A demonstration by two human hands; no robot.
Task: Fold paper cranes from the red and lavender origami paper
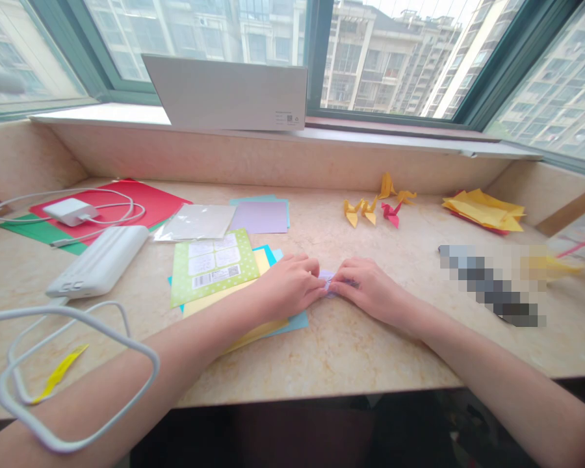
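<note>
A small piece of purple paper (327, 279) lies on the marble surface between my two hands, mostly covered by fingers. My left hand (295, 286) pinches its left side, resting over the edge of a stack of coloured sheets. From the right, my right hand (365, 286) grips the other side with thumb and fingers together. Under my left forearm are yellow sheets (202, 311) and a green dotted packet (178, 276) with a barcode label. Beyond my hands stand folded yellow cranes (369, 211) and one red crane (391, 214).
At the left are a white power bank (102, 260), a charger (71, 211), looping cable (151, 364) and red sheets (168, 197). Purple squares (260, 218) lie at the back. Yellow papers (485, 209) and a blurred dark object (492, 286) sit at the right.
</note>
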